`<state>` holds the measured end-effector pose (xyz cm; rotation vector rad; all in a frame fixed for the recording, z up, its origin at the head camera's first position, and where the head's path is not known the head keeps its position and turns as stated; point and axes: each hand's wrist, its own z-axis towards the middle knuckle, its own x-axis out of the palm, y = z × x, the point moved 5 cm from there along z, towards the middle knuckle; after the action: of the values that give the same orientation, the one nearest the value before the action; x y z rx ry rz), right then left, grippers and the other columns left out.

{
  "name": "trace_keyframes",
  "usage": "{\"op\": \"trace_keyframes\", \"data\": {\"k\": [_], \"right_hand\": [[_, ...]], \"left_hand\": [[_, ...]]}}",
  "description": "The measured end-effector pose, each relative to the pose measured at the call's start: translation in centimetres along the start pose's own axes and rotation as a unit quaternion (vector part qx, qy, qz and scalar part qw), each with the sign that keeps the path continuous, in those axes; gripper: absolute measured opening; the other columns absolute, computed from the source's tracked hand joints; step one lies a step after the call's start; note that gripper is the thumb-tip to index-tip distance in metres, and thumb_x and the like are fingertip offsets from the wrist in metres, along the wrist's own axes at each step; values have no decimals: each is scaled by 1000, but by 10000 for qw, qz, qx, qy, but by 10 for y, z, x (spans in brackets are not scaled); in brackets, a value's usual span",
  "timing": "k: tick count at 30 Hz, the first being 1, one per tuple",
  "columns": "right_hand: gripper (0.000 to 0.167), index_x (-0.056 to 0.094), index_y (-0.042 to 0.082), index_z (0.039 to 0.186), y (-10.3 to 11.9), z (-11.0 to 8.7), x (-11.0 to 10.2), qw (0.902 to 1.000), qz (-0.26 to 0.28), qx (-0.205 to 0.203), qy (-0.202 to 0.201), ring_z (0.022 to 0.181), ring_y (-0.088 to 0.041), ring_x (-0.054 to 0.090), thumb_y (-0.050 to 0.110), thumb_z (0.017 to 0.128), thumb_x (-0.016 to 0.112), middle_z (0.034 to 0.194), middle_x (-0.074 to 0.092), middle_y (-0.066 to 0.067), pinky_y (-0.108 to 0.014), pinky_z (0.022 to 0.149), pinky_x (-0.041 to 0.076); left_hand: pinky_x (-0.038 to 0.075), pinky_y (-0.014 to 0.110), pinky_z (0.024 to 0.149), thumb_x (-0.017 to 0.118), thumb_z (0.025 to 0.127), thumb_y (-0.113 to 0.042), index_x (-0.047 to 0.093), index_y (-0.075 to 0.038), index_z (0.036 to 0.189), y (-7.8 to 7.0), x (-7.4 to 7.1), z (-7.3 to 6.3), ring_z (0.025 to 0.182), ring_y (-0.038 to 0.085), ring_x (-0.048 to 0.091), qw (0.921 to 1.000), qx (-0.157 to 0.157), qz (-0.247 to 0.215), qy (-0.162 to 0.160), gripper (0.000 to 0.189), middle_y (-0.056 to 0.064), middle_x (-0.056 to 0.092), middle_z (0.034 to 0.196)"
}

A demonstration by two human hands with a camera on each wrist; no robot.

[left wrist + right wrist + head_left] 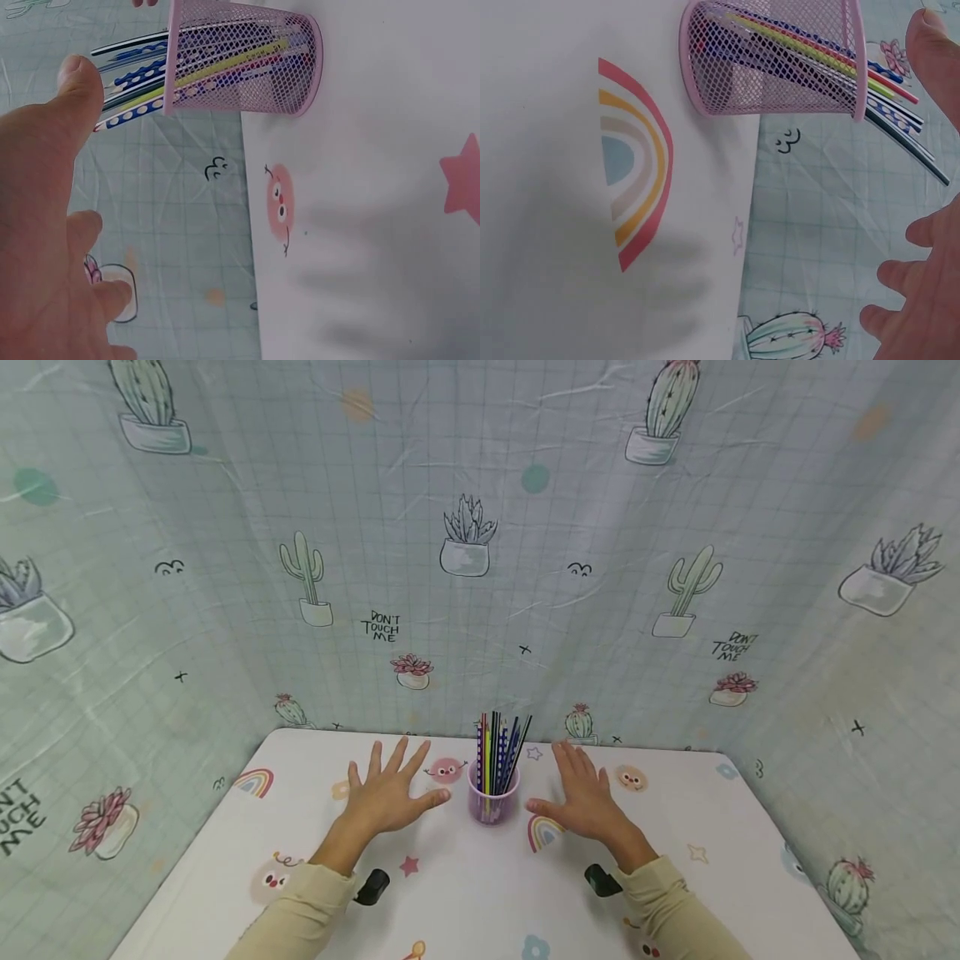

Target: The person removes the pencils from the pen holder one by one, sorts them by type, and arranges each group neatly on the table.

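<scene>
A pink mesh pencil cup (492,808) stands upright near the back of the table, holding several pencils (497,752), some blue with white dots, others yellow, red or dark. My left hand (388,795) hovers to its left, fingers spread and holding nothing. On the cup's right is my right hand (585,795), its fingers straight and nothing in it. Both thumbs point toward the cup without touching it. In the left wrist view the cup (244,60) is beyond the left thumb; the right wrist view shows the cup (772,60) close to the right hand (930,285).
The white table (465,893) carries printed rainbows, stars and smiling faces. Behind it and along both sides hangs a grey-green curtain (495,610) printed with cacti, meeting the table's back edge just behind the cup. A dark wrist device (372,887) shows beside the left sleeve.
</scene>
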<state>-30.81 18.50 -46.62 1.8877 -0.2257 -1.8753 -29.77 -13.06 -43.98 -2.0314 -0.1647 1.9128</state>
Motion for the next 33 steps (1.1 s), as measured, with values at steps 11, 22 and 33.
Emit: {"op": "trace_keyframes", "data": {"k": [11,22,33], "right_hand": [[117,14,11,168,0,5,11,9993,355,33,97,162,-45,11,66,85,75,175,13,-19,-80,123,8],[116,12,5,167,0,13,30,9938,1098,-96,112,161,-46,14,53,86,80,174,14,-22,-70,128,16],[116,14,10,167,9,18,43,9766,2147,55,128,161,-45,14,43,83,86,175,15,-19,-69,127,21]], "left_hand": [[0,81,122,55,90,-80,25,-33,166,-8,7,8,160,53,1,9998,121,-158,-26,95,13,17,176],[3,78,125,57,91,-76,25,-31,167,-22,20,20,161,52,4,9985,194,-516,40,94,13,18,176],[8,78,125,61,91,-72,23,-27,167,-28,31,31,159,56,9,9938,217,-1086,114,97,18,21,174]]}}
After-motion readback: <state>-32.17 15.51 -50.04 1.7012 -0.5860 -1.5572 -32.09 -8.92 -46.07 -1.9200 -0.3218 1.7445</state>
